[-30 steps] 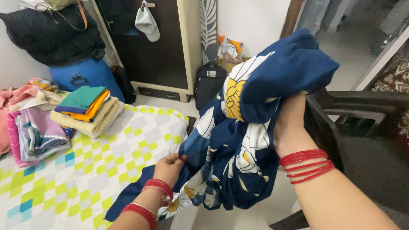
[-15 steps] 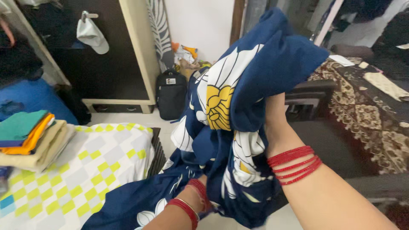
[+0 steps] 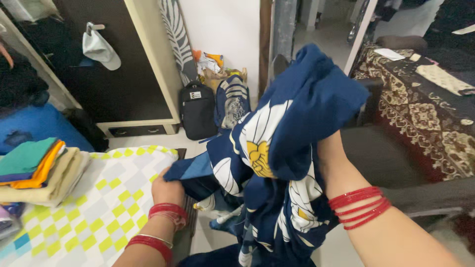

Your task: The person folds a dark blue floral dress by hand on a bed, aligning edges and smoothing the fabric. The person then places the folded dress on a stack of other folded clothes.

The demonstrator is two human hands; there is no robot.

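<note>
A large navy cloth with white and yellow flowers (image 3: 277, 163) hangs bunched between my hands. My right hand (image 3: 332, 159) is raised inside its upper folds and grips them, so most of the hand is hidden; red bangles circle the wrist. My left hand (image 3: 167, 190), also with red bangles, pinches a lower edge of the same cloth just above the corner of the bed (image 3: 118, 188), which has a yellow, grey and white checked sheet.
A stack of folded clothes (image 3: 37, 170) lies on the bed at left. Behind stand a dark wardrobe (image 3: 118, 74) with a cap on its handle, a black backpack (image 3: 197, 111) on the floor, and a dark chair (image 3: 391, 163) beside a patterned maroon cover (image 3: 425, 113) at right.
My left hand came up from under the cloth and took hold of an edge near the bed corner. My right hand dropped lower with the bunched cloth. The view shifted slightly.
</note>
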